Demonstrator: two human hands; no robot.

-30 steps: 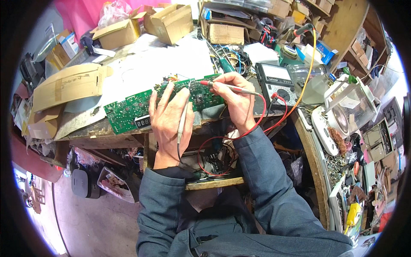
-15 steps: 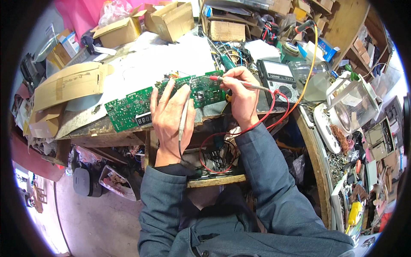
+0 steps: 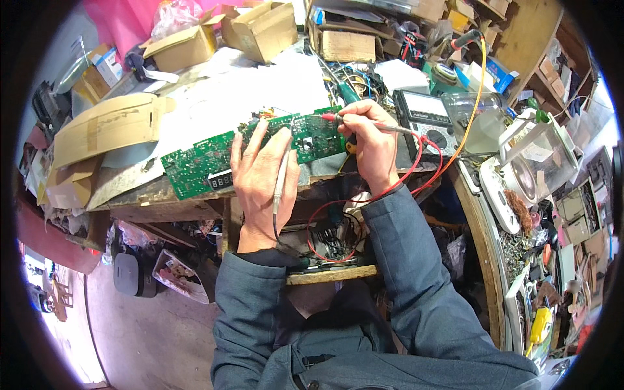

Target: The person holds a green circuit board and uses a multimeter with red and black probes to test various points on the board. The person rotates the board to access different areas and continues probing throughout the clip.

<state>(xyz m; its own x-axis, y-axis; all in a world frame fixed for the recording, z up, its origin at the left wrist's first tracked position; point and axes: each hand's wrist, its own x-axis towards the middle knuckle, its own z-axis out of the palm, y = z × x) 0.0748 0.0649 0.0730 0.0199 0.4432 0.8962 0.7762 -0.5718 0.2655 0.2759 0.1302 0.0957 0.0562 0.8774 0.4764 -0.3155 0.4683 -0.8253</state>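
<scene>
A long green circuit board [image 3: 195, 166] lies across the front of the workbench. My left hand [image 3: 260, 182] rests on its middle and holds a grey probe [image 3: 281, 175] whose tip points up at the board. My right hand [image 3: 369, 146] grips a red probe [image 3: 364, 123], with the tip touching the board's right end. A red lead [image 3: 416, 172] and a black lead run from the probes down under the bench edge. An analogue multimeter [image 3: 426, 123] with a white dial sits just right of my right hand.
Cardboard boxes [image 3: 263, 29] and a folded carton [image 3: 104, 127] crowd the back and left of the bench. A clear plastic container [image 3: 539, 159], an orange cable [image 3: 478, 91] and shelves of small parts fill the right side. Below the bench are tangled wires and a wooden ledge [image 3: 331, 274].
Both hands and the board sit slightly higher in view. My right hand has drawn the red probe's tip to the board's right end, and the left hand stays on the board.
</scene>
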